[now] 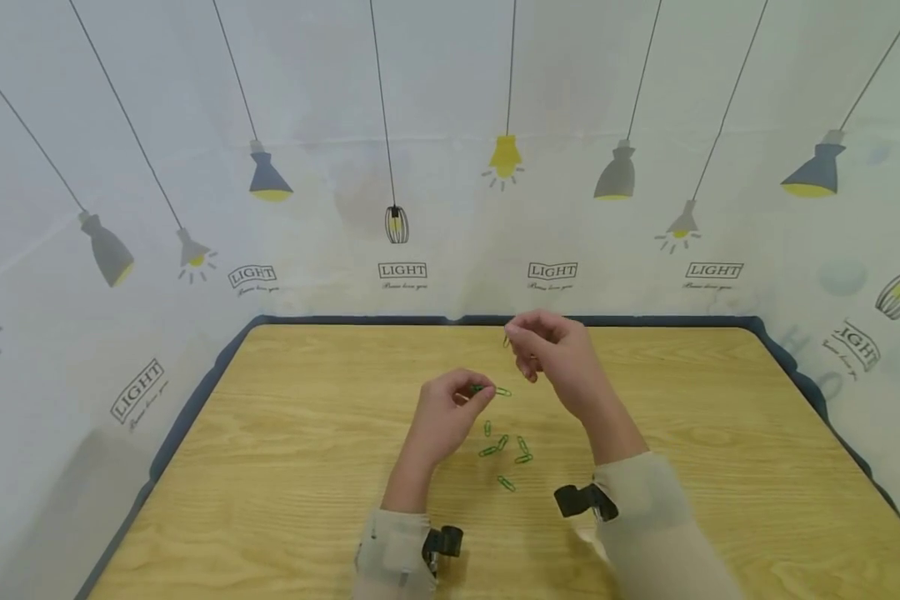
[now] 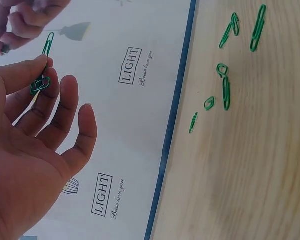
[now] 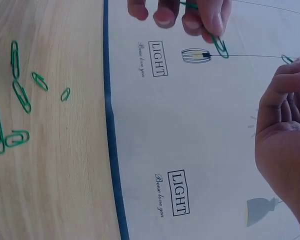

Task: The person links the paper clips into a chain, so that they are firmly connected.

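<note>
My left hand (image 1: pixel 446 417) pinches green paper clips between thumb and forefinger above the table. One paper clip (image 1: pixel 503 392) sticks out past the fingertips toward the right. In the left wrist view a second clip (image 2: pixel 40 85) shows against the fingers; whether the two are linked I cannot tell. Higher and farther right, my right hand (image 1: pixel 562 354) holds another paper clip (image 3: pixel 287 59) at its fingertips, mostly covered by the fingers. The hands are apart. Below them several loose green paper clips (image 1: pixel 502 442) lie scattered on the wooden table.
The light wooden table (image 1: pixel 285 467) has a dark blue edge (image 1: pixel 390 320) along its back and sides. Behind it hangs a pale sheet (image 1: pixel 450 100) printed with lamps and lettering. Each sleeved wrist wears a black camera mount (image 1: pixel 444 542).
</note>
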`<action>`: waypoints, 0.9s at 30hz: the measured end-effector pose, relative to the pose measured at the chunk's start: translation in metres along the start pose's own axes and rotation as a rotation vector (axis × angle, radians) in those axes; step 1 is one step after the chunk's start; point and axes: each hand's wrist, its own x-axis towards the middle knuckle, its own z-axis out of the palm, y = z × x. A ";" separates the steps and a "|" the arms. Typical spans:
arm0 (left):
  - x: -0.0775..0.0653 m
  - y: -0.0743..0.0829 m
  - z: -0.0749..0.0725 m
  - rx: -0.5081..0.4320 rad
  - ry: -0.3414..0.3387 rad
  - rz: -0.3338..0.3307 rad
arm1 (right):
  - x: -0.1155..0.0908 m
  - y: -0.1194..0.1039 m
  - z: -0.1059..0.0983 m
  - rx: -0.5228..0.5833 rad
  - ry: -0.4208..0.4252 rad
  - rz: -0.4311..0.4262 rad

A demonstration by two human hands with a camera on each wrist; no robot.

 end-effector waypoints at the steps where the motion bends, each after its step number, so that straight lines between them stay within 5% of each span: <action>1: 0.000 0.000 0.000 0.000 0.002 0.001 | -0.004 -0.001 0.002 0.010 0.001 0.004; 14: -0.001 0.004 -0.003 0.011 0.001 0.010 | -0.039 -0.003 0.020 0.009 0.076 -0.018; 21: -0.001 0.006 -0.002 0.006 0.006 0.006 | -0.046 0.009 0.034 -0.111 0.202 -0.009; 27: -0.002 0.007 -0.003 0.000 0.008 0.008 | -0.052 0.021 0.041 -0.099 0.260 0.050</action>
